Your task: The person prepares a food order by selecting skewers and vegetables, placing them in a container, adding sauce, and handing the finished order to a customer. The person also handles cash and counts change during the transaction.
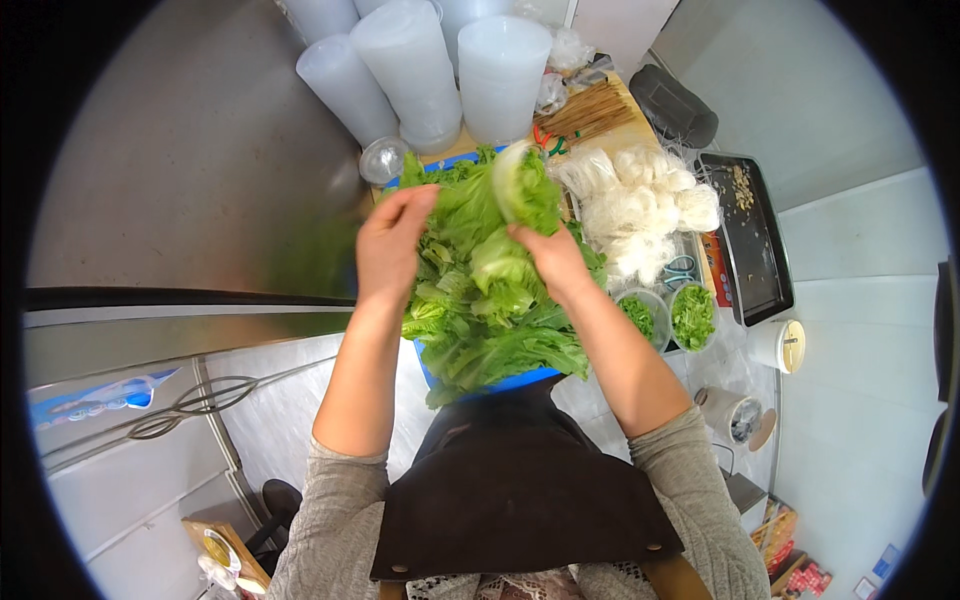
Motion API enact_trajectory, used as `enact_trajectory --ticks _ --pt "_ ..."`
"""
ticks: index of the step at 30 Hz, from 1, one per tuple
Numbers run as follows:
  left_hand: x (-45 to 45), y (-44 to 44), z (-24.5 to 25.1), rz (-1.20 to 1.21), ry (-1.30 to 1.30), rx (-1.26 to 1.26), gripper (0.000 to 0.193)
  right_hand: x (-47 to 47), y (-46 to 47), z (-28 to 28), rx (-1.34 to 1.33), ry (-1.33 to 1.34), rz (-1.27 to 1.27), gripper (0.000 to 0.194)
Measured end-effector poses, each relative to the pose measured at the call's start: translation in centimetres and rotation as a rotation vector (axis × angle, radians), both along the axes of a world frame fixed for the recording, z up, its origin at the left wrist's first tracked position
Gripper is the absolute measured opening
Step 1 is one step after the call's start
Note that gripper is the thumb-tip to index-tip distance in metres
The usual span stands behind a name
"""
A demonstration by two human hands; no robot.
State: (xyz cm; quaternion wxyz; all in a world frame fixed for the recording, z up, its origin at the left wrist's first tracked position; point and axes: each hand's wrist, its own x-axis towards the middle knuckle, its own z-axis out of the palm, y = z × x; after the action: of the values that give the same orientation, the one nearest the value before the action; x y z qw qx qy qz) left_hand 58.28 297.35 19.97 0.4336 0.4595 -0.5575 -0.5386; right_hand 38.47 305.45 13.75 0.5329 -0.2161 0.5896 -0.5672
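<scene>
My right hand (556, 259) grips a head of green leaf lettuce (514, 161), its pale stem end raised and facing away from me. My left hand (394, 240) is blurred, with fingers drawn together at the edge of the lettuce's spread leaves. The blur hides whether a leaf is pinched there. Under both hands, loose lettuce leaves (510, 349) heap over a blue tray (517, 381), covering most of it and hanging past its near rim.
Stacked translucent plastic tubs (502, 82) stand behind the leaves. Bundled white noodles (637, 195), brown sticks (589, 109), blue-handled scissors (679, 270) and cups of chopped greens (693, 318) lie right. A black baking tray (754, 247) sits beyond. A metal panel (210, 165) borders the left.
</scene>
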Motion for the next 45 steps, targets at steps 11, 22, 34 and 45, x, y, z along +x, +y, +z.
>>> enact_trajectory --ticks 11,22,34,45 --pt "8.3 8.1 -5.7 -0.104 -0.825 -0.257 0.032 -3.7 -4.0 -2.5 0.075 -0.52 -0.052 0.038" --pt "1.1 7.8 -5.6 -0.111 -0.179 0.065 0.052 -2.3 -2.8 1.2 -0.115 -0.611 -0.133 0.055" --pt "1.3 8.3 -4.6 -0.301 0.086 0.565 0.03 -1.1 -0.3 1.6 -0.012 -0.579 -0.169 0.055" --pt "4.7 5.1 -8.7 -0.033 -0.433 0.132 0.031 -1.0 -1.1 2.3 -0.223 -0.76 -0.355 0.038"
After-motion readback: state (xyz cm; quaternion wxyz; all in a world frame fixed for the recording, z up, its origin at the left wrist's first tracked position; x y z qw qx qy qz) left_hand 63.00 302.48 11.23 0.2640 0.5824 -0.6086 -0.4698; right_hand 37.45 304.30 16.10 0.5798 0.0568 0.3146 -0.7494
